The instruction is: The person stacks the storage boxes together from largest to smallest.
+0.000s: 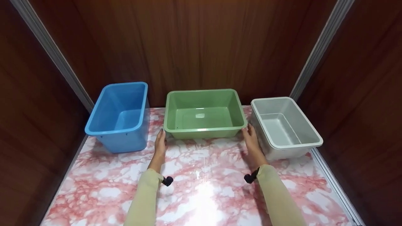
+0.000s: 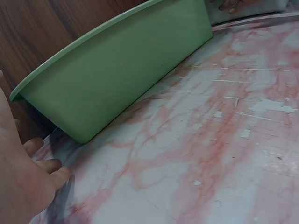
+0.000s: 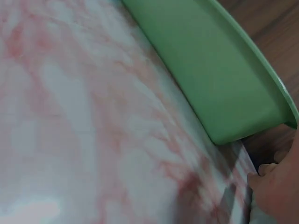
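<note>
A green plastic tub (image 1: 204,133) stands on the table in the head view, between a blue bin and a grey one. My left hand (image 1: 160,146) is at its front left corner, fingers extended and thumb close by the rim. In the left wrist view, the left fingers (image 2: 46,165) are spread beside the tub's end, with table showing between. At the front right corner, my right hand (image 1: 252,142) has its fingertips right at the rim. The right wrist view shows part of that hand (image 3: 278,184) beneath the rim's corner, its other fingers hidden.
The taller blue bin (image 1: 125,142) stands at the left, and the grey bin (image 1: 289,152) at the right, close beside my right hand. Brown wood-look panels (image 1: 201,44) enclose the back and sides. The tabletop (image 1: 198,166) has a red and white marbled pattern.
</note>
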Demonstrator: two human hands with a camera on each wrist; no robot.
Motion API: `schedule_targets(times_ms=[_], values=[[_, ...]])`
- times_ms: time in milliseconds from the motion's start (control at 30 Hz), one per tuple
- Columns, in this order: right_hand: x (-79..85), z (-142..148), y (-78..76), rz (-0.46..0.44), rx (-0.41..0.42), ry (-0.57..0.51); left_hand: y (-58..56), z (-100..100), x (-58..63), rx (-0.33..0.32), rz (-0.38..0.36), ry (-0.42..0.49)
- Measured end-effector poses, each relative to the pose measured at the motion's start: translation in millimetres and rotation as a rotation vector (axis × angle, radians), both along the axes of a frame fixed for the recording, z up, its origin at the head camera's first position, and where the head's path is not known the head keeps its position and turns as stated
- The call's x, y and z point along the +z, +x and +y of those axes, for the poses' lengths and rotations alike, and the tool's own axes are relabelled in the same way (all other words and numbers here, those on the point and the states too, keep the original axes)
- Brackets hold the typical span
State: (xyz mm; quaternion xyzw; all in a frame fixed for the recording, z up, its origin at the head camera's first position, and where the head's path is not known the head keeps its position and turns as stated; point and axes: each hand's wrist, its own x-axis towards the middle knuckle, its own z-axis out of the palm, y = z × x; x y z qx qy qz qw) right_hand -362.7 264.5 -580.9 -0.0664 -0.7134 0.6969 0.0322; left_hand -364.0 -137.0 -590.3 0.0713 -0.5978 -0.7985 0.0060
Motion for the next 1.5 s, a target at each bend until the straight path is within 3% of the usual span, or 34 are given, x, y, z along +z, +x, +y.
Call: schedule_targets(times_ms=[100,233,467,667,800,933,1167,1500], values=[[4.0,-2.7,-11.0,0.012,-0.028,-0.063,-13.2,-1.1,-2.9,-0.017,0.017,-0.029],[9.9,-8.0,-25.6,0.043,-0.059,-0.113,-24.7,-2.7,3.3,-0.031,0.037,-0.063],[7.3,-11.0,-42.2,0.094,-0.098,-0.068,-37.4,-4.8,16.7,-0.029,0.011,-0.110],[4.7,2.6,-47.7,0.075,-0.133,-0.009,-42.4,3.8,22.4,-0.121,-0.067,-0.186],[5.3,9.0,-51.9,0.043,-0.130,0.042,-43.9,8.5,24.1,-0.135,-0.085,-0.224],[4.6,13.0,-56.7,0.014,-0.133,0.046,-50.6,12.4,22.4,-0.124,-0.069,-0.193],[1.7,18.5,-60.9,-0.051,-0.062,0.030,-60.9,19.2,16.1,-0.084,-0.116,-0.109],[7.0,17.1,-56.3,-0.073,0.007,-0.198,-62.1,21.5,19.1,-0.087,-0.114,-0.019]])
